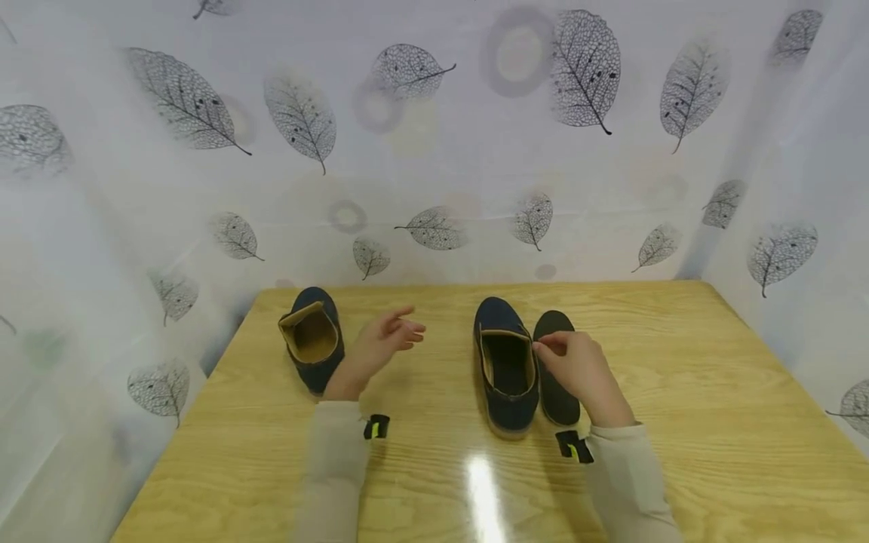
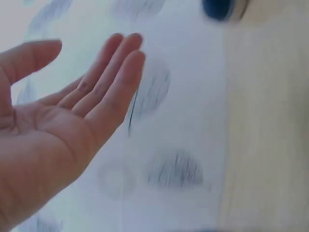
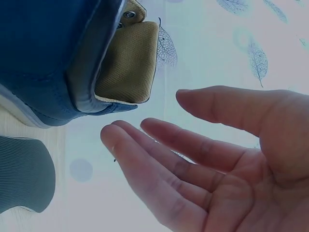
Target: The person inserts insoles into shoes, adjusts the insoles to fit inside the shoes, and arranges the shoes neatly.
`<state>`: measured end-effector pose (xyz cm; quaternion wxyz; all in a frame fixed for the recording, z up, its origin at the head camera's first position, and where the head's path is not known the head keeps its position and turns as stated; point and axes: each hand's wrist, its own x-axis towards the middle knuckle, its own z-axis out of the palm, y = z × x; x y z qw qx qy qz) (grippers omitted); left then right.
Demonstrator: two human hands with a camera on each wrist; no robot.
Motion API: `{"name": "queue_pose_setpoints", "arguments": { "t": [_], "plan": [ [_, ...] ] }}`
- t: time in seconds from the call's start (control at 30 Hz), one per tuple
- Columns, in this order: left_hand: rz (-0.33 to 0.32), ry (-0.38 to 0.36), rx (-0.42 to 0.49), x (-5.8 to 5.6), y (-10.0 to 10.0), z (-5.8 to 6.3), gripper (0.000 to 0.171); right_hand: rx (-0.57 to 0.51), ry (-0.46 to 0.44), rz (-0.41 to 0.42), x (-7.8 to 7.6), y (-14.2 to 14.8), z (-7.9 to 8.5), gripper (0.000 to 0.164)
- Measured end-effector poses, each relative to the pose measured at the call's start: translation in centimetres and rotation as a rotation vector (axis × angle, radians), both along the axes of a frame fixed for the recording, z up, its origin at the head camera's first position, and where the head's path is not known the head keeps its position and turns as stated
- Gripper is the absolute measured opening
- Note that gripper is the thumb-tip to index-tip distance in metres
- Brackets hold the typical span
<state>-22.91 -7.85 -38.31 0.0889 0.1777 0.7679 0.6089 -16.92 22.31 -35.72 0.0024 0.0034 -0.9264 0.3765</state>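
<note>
My right hand [image 1: 578, 369] hovers above a dark insole [image 1: 560, 401] that lies on the table along the right side of a navy shoe [image 1: 500, 314]. The fingertips are close to that shoe's opening, which is dark inside with a tan lining at the rim. In the right wrist view the fingers [image 3: 128, 147] are loosely bent, a gap shows between them and the thumb, and nothing is held. My left hand [image 1: 380, 343], with extended fingers and no object, is raised beside a second navy shoe [image 1: 315, 300]. That shoe's tan inside shows, and its tongue is folded outward.
Under the shoes is a light wooden table [image 1: 421, 467]. White cloth [image 1: 462, 166] printed with dark leaves rises along its far edge and both sides. A black band with a yellow mark sits at each wrist.
</note>
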Motion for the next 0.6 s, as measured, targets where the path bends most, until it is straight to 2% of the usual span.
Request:
{"name": "queue_pose_setpoints", "arguments": {
  "t": [0.1,0.27,0.33,0.4,0.43,0.5,0.53,0.6],
  "plan": [
    [0.205,0.019,0.133,-0.1,-3.1,0.6,0.043,-0.006,0.001,0.003,0.0,-0.1,-0.1,0.032],
    [0.686,0.094,0.365,0.3,-6.6,1.4,0.035,0.007,0.005,0.015,0.1,-0.3,0.0,0.031],
    [0.867,0.104,0.374,0.4,-7.4,1.5,0.034,0.017,0.005,0.02,0.1,-0.4,0.0,0.031],
    [1.003,0.072,0.313,0.5,-8.0,1.4,0.037,0.022,0.002,0.022,0.1,-0.5,0.1,0.031],
    [1.041,0.042,0.265,0.5,-8.3,1.3,0.041,0.024,-0.001,0.023,0.2,-0.5,0.1,0.031],
    [1.063,-0.039,0.165,0.6,-8.9,0.8,0.05,0.026,-0.007,0.025,0.2,-0.5,0.1,0.032],
    [1.049,-0.083,0.102,0.7,-9.2,0.6,0.056,0.027,-0.009,0.025,0.2,-0.5,0.1,0.032],
    [0.979,-0.167,-0.015,0.8,-9.8,0.1,0.067,0.03,-0.012,0.029,0.2,-0.6,0.0,0.033]
  ]
}}
